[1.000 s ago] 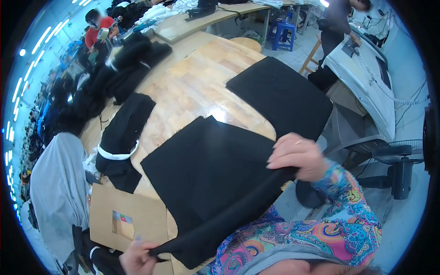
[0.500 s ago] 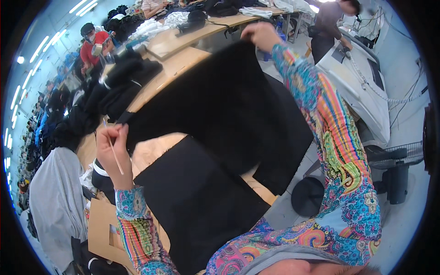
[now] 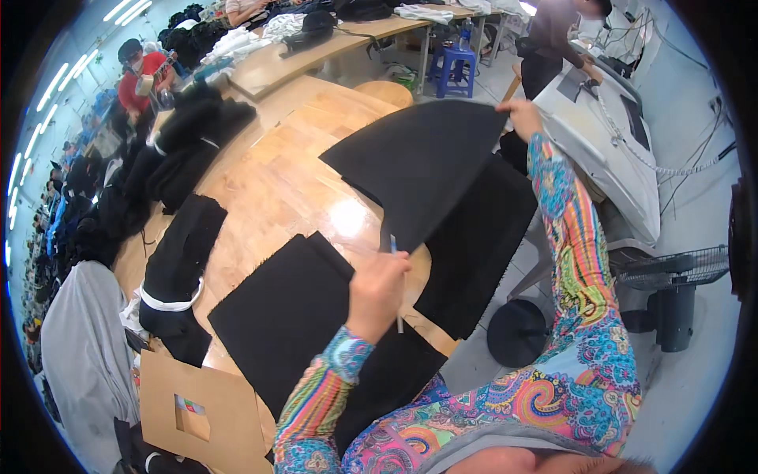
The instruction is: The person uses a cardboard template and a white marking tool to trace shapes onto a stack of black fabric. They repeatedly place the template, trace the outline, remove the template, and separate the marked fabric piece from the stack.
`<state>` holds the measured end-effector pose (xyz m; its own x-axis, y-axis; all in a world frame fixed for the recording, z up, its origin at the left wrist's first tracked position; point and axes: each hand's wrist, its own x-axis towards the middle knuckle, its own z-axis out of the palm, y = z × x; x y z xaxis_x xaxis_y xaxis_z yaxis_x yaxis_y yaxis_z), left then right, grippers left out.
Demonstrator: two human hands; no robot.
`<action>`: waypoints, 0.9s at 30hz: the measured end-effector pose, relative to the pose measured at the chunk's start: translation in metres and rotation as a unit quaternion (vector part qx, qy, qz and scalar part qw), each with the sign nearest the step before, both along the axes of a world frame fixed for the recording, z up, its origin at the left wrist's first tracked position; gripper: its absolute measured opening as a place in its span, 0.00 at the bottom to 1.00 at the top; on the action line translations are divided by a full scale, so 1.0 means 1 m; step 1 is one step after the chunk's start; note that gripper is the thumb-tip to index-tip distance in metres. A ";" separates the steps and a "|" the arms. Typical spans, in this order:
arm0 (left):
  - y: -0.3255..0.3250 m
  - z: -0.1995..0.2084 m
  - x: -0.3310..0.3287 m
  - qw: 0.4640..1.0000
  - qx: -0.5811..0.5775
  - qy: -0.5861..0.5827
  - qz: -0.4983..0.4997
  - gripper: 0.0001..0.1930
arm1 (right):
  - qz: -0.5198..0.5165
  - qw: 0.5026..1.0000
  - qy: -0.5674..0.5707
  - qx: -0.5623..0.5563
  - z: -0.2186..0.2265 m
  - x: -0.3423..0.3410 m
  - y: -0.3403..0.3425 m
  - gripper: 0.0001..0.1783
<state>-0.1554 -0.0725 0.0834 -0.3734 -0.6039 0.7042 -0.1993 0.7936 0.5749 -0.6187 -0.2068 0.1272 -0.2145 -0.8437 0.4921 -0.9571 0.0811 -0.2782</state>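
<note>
A black cut fabric panel (image 3: 430,162) with a curved far edge is raised at a slant above the table. My right hand (image 3: 523,120), at far right, pinches its corner. Closer to me, my left hand (image 3: 377,294) is closed around a thin white pen-like stick (image 3: 399,322) and meets the panel's near, narrow end. Part of that grip is hidden by the fingers. Below and left of it, black fabric pieces (image 3: 280,304) lie stacked on the wooden table (image 3: 288,170). Another black piece (image 3: 474,261) hangs over the table's right edge.
At left lie a black fabric bundle tied with a white band (image 3: 170,306), a brown cardboard piece with a cut-out (image 3: 162,395) and a grey draped cloth (image 3: 83,340). A fan (image 3: 675,304) and a white pressing board (image 3: 604,150) stand right. Co-workers are at the back.
My left hand has moved right and toward the middle, my right hand further right and slightly nearer. The panel between them has swung right, uncovering the tabletop and the tied bundle.
</note>
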 end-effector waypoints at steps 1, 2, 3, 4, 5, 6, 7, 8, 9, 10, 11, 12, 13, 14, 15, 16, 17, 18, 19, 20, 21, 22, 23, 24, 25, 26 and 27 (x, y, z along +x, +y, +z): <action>0.007 -0.012 -0.001 1.000 0.009 -0.025 -0.003 0.08 | -0.012 1.000 -0.024 0.017 -0.034 -0.001 0.002 0.19; 0.016 -0.026 -0.012 0.999 0.028 -0.030 -0.018 0.08 | -0.043 0.998 -0.029 0.032 -0.049 -0.008 0.016 0.19; 0.025 -0.042 -0.023 0.997 0.050 -0.038 -0.032 0.09 | -0.075 0.995 -0.036 0.050 -0.067 -0.013 0.032 0.19; 0.034 -0.049 -0.031 0.996 0.053 -0.051 -0.047 0.08 | -0.097 0.993 -0.037 0.060 -0.084 -0.017 0.045 0.19; 0.044 -0.058 -0.040 0.994 0.058 -0.059 -0.067 0.08 | -0.124 0.989 -0.034 0.072 -0.096 -0.025 0.061 0.19; 0.051 -0.072 -0.047 0.992 0.048 -0.082 -0.078 0.08 | -0.140 0.986 -0.041 0.085 -0.107 -0.026 0.070 0.19; 0.058 -0.080 -0.053 0.989 0.047 -0.097 -0.098 0.08 | -0.158 0.981 -0.048 0.098 -0.117 -0.028 0.080 0.19; 0.064 -0.085 -0.057 0.987 0.054 -0.106 -0.113 0.07 | -0.176 0.977 -0.053 0.111 -0.123 -0.031 0.088 0.19; 0.069 -0.088 -0.061 0.984 0.060 -0.114 -0.126 0.07 | -0.190 0.974 -0.060 0.111 -0.127 -0.034 0.093 0.19; 0.073 -0.089 -0.064 0.980 0.079 -0.110 -0.143 0.07 | -0.201 0.971 -0.065 0.113 -0.130 -0.036 0.097 0.19; 0.078 -0.090 -0.068 0.976 0.099 -0.107 -0.160 0.07 | -0.212 0.968 -0.072 0.117 -0.137 -0.041 0.100 0.19; 0.081 -0.090 -0.072 0.972 0.119 -0.102 -0.175 0.07 | -0.258 0.952 -0.072 0.147 -0.137 -0.052 0.105 0.19; 0.084 -0.082 -0.074 0.957 0.155 -0.108 -0.222 0.05 | -0.300 0.934 -0.073 0.180 -0.139 -0.060 0.108 0.19; 0.086 -0.078 -0.068 0.954 0.161 -0.096 -0.232 0.05 | -0.331 0.916 -0.071 0.216 -0.140 -0.048 0.102 0.19; 0.087 -0.075 -0.059 0.953 0.168 -0.083 -0.237 0.05 | -0.358 0.897 -0.065 0.253 -0.135 -0.031 0.093 0.20; 0.088 -0.069 -0.047 0.956 0.175 -0.072 -0.222 0.05 | -0.368 0.896 -0.054 0.244 -0.129 -0.023 0.092 0.20; 0.087 -0.062 -0.032 0.957 0.183 -0.056 -0.217 0.06 | -0.387 0.891 -0.039 0.235 -0.127 -0.023 0.096 0.20; 0.086 -0.060 -0.013 0.958 0.190 -0.039 -0.210 0.06 | -0.338 0.920 -0.001 0.196 -0.134 -0.028 0.100 0.19; 0.089 -0.059 0.009 0.960 0.230 -0.007 -0.161 0.07 | -0.281 0.947 0.030 0.153 -0.140 -0.035 0.101 0.19; 0.087 -0.058 0.033 0.971 0.219 -0.025 -0.092 0.06 | -0.225 0.967 0.058 0.107 -0.147 -0.035 0.103 0.19; 0.087 -0.046 0.062 0.970 0.241 -0.012 -0.012 0.06 | -0.153 0.985 0.037 0.077 -0.152 -0.016 0.099 0.18; 0.092 -0.048 0.102 0.959 0.268 -0.036 0.086 0.06 | -0.078 0.996 0.008 0.046 -0.149 0.022 0.101 0.17; 0.098 -0.044 0.132 0.913 0.361 0.003 0.192 0.08 | -0.012 1.000 -0.014 0.014 -0.132 0.058 0.108 0.16; 0.103 -0.038 0.162 0.874 0.390 0.050 0.285 0.09 | 0.054 0.994 -0.093 0.012 -0.108 0.109 0.115 0.15; 0.115 -0.040 0.197 0.845 0.370 0.118 0.368 0.09 | 0.125 0.976 -0.176 0.011 -0.081 0.169 0.120 0.14; 0.124 -0.051 0.238 0.809 0.363 0.158 0.433 0.09 | 0.210 0.956 -0.206 0.017 -0.054 0.214 0.132 0.13; 0.136 -0.059 0.277 0.770 0.354 0.197 0.493 0.09 | 0.290 0.928 -0.234 0.022 -0.033 0.254 0.144 0.13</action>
<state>0.1220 0.0636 0.0244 0.6710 -0.7414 0.0096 -0.2045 -0.1725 0.9635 -0.3647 -0.0624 0.0943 0.1012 -0.9010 0.4218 -0.6186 -0.3891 -0.6827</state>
